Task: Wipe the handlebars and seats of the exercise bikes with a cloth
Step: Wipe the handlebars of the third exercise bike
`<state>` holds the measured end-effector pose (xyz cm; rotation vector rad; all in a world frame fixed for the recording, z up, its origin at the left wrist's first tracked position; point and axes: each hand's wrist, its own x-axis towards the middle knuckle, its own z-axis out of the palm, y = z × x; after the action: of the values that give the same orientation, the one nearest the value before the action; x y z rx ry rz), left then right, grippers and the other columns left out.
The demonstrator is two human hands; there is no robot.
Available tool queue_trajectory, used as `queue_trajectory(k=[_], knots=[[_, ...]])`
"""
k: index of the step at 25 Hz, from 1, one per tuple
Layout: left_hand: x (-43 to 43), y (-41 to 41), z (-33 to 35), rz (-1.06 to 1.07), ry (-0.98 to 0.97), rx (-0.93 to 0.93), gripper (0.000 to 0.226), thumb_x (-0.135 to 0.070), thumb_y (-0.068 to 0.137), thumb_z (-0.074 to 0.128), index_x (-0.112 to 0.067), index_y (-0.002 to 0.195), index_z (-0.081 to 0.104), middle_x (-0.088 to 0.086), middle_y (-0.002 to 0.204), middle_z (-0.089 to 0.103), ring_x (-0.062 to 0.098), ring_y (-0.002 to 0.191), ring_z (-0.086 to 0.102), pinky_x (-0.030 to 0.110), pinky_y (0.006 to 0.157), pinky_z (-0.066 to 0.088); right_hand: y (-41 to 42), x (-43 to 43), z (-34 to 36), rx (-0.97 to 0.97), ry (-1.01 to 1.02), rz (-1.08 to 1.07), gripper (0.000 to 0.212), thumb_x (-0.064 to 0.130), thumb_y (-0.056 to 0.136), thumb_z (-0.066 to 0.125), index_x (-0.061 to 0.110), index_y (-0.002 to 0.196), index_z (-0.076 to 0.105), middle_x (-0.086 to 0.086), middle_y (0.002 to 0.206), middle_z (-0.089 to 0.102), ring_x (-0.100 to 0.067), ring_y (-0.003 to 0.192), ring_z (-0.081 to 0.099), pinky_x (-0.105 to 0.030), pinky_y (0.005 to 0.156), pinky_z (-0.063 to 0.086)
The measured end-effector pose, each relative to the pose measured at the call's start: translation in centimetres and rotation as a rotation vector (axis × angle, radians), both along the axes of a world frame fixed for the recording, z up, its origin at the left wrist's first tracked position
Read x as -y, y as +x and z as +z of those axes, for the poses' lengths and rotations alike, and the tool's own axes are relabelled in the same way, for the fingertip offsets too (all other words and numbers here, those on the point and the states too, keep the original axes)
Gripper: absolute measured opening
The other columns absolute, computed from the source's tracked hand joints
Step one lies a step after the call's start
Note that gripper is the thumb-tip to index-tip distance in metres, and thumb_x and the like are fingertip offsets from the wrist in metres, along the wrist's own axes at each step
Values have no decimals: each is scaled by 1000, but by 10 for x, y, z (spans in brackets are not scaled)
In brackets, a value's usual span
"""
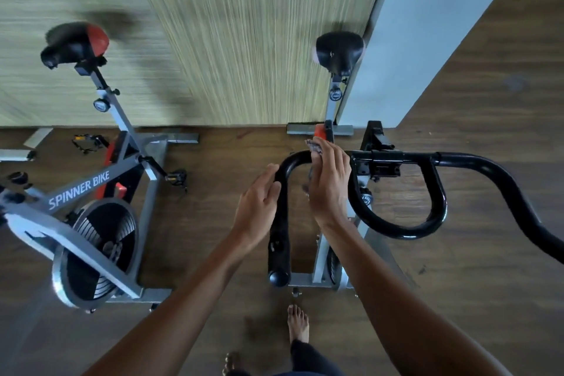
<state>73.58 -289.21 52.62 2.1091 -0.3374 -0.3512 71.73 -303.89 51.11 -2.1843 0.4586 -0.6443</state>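
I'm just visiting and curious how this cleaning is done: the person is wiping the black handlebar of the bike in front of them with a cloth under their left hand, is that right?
Not quite: the head view shows the cloth under the right hand, not the left, on the black handlebar. The left hand touches the bar with no cloth.

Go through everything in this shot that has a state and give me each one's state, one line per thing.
Black tubular handlebar: touched by both hands at its left bend.
Grey crumpled cloth: pressed onto the bar under the right hand.
Right hand: fingers fairly straight, pressing the cloth.
Left hand: fingers straight, resting on the bar's outer side.
Black padded seat: untouched.
Black and red seat: untouched, blurred.
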Motion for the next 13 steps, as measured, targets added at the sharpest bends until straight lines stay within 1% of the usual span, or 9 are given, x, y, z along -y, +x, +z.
queue_trajectory(k=[1, 3, 5, 7, 8, 9, 11, 13], knots=[[-9, -3, 2, -23, -16, 13, 42, -24, 106, 41, -15, 146, 46, -1, 150, 47, 9, 141, 40, 21, 117, 27, -13, -5, 9, 7, 39, -9, 41, 34, 106, 31, 15, 133, 56, 1, 133, 57, -12, 126, 42, -40, 108, 36], [-26, -9, 10, -49, -49, 23, 35, -24, 105, 44, -19, 138, 55, -7, 145, 51, 5, 137, 43, 28, 117, 30, -42, -17, 24, 32, 76, -45, 45, 37, 104, 29, 16, 134, 55, 2, 134, 56, -11, 128, 41, -38, 109, 36], [-39, -16, 18, -117, -130, -7, 26, -25, 104, 47, -38, 123, 61, -19, 132, 56, 5, 132, 48, 34, 116, 34, -72, -31, 35, 50, 115, -95, 44, 40, 102, 30, 20, 132, 56, 8, 130, 57, -8, 125, 43, -35, 106, 39], [-51, -22, 22, -256, -153, 48, 24, -34, 104, 43, -53, 110, 58, -26, 125, 58, 3, 129, 50, 47, 117, 28, -100, -51, 42, 83, 156, -164, 35, 38, 101, 33, 30, 125, 57, 21, 119, 57, -6, 117, 47, -36, 101, 41], [-59, -24, 23, -333, -159, 87, 23, -40, 102, 41, -55, 108, 58, -26, 124, 59, 1, 128, 49, 54, 117, 24, -113, -64, 44, 107, 180, -213, 29, 35, 102, 36, 35, 122, 57, 26, 115, 57, -9, 115, 51, -39, 99, 43], [-65, -27, 22, -408, -182, 113, 23, -46, 101, 39, -53, 110, 59, -24, 124, 60, 1, 127, 50, 59, 116, 23, -125, -77, 43, 133, 214, -265, 26, 29, 104, 38, 36, 120, 58, 24, 113, 58, -13, 113, 54, -43, 98, 45], [-73, -32, 19, -549, -226, 128, 32, -51, 99, 38, -41, 116, 64, -19, 122, 64, 3, 123, 54, 63, 112, 24, -147, -110, 42, 204, 282, -380, 26, 19, 106, 41, 31, 121, 60, 15, 116, 61, -16, 115, 55, -46, 99, 47], [-75, -37, 21, -649, -222, 101, 41, -52, 98, 38, -30, 119, 67, -14, 124, 66, 3, 123, 55, 60, 114, 26, -159, -144, 41, 279, 314, -503, 27, 17, 106, 42, 27, 124, 60, 16, 117, 61, -14, 118, 55, -45, 100, 47]])
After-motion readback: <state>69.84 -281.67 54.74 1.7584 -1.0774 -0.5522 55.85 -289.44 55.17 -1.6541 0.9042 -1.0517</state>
